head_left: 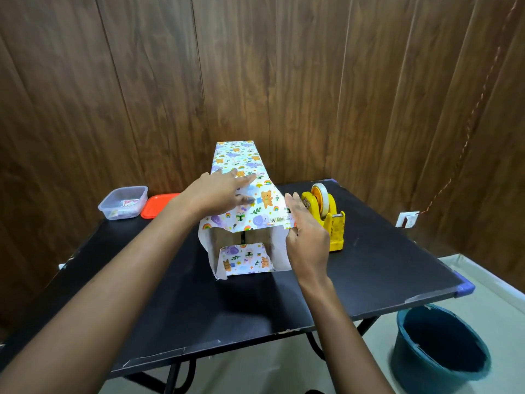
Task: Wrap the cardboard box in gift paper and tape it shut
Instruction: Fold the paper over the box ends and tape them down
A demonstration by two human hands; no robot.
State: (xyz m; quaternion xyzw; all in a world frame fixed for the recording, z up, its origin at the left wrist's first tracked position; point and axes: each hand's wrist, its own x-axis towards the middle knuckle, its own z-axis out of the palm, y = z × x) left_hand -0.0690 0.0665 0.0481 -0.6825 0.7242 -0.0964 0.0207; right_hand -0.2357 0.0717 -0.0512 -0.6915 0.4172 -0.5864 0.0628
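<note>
Left hand [218, 194], right hand [306, 237] pressed flat on gift paper [241, 160].
Untaped, it could spring off the cardboard box [221, 237] if I lift.

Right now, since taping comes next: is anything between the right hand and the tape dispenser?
Nothing visible does. The right hand, at the right edge of the gift paper, is close beside the yellow tape dispenser, which stands on the table just to its right; no object lies between.
</note>
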